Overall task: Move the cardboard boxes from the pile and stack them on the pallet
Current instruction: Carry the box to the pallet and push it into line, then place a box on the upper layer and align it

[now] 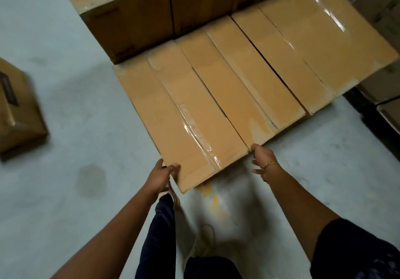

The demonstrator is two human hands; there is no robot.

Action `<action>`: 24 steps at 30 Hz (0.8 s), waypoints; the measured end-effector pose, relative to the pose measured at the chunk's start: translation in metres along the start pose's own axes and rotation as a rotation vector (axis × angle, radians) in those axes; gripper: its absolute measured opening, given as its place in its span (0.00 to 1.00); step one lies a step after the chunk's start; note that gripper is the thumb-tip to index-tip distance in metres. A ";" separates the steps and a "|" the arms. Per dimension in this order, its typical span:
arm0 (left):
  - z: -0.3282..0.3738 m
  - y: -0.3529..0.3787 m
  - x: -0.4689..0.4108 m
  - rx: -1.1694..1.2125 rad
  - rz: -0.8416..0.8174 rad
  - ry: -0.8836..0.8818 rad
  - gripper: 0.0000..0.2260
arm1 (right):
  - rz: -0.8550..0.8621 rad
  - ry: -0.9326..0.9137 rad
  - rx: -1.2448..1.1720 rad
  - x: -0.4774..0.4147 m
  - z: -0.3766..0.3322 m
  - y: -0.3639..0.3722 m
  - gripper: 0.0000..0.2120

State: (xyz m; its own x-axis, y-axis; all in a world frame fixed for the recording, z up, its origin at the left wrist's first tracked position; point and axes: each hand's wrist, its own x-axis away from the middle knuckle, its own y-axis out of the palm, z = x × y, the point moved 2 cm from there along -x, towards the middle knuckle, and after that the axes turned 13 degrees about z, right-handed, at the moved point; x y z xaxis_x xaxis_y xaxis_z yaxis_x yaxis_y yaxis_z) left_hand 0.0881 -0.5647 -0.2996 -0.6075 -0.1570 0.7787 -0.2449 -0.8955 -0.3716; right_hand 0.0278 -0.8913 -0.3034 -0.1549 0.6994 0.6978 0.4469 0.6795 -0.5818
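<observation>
A long taped cardboard box (179, 114) lies leftmost in a row of three similar boxes. My left hand (162, 176) grips its near left corner, thumb on top and fingers under the edge. My right hand (263, 159) holds the near right corner, its fingers reaching into the gap beside the second box (242, 79). The third box (320, 47) lies at the far right of the row. No pallet shows under the boxes.
Taller stacked boxes (129, 16) stand behind the row. A single carton (17, 109) sits on the grey floor at the left. More cartons (385, 19) line the right edge. My legs and shoes (203, 242) are below the box's near end.
</observation>
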 end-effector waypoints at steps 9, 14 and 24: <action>0.102 -0.141 0.109 -0.233 0.176 0.388 0.35 | -0.120 -0.591 0.442 0.151 -0.093 -0.067 0.31; 0.137 -0.210 0.183 -0.279 0.278 0.533 0.32 | -0.170 -0.824 0.562 0.246 -0.130 -0.096 0.32; 0.148 -0.349 0.217 -0.230 0.451 0.583 0.31 | -0.215 -1.073 0.598 0.383 -0.211 -0.058 0.31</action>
State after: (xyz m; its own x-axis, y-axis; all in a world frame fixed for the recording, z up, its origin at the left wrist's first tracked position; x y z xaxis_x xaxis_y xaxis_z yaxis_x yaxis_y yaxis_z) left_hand 0.1536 -0.3476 0.0744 -0.9699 -0.1843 0.1589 0.0083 -0.6776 -0.7354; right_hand 0.1286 -0.7098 0.0856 -0.9415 0.1983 0.2724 -0.1032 0.6000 -0.7933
